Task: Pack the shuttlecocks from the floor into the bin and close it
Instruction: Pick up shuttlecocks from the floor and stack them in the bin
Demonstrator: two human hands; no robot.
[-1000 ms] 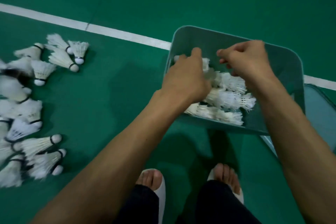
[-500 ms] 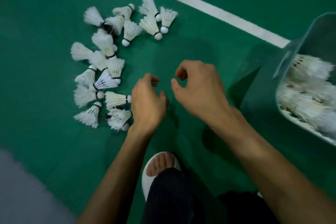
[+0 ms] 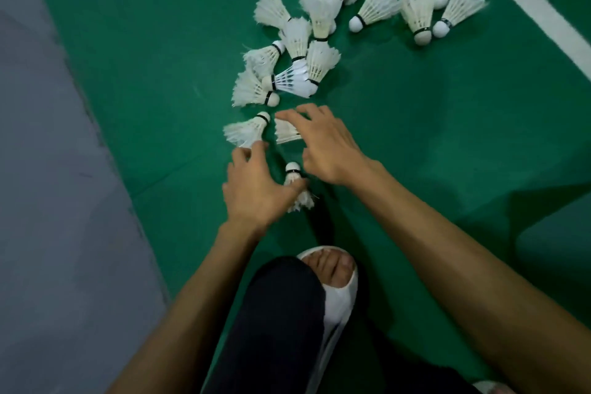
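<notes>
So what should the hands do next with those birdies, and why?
Probably curl the left hand round the nearest shuttlecock, since its thumb lies across it but nothing is gripped yet. The right hand hovers open over a second shuttlecock.

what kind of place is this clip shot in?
Most likely an indoor badminton court: a green sports floor with a painted white line, a grey border strip on the left, and a scatter of feather shuttlecocks lying on the green.
</notes>
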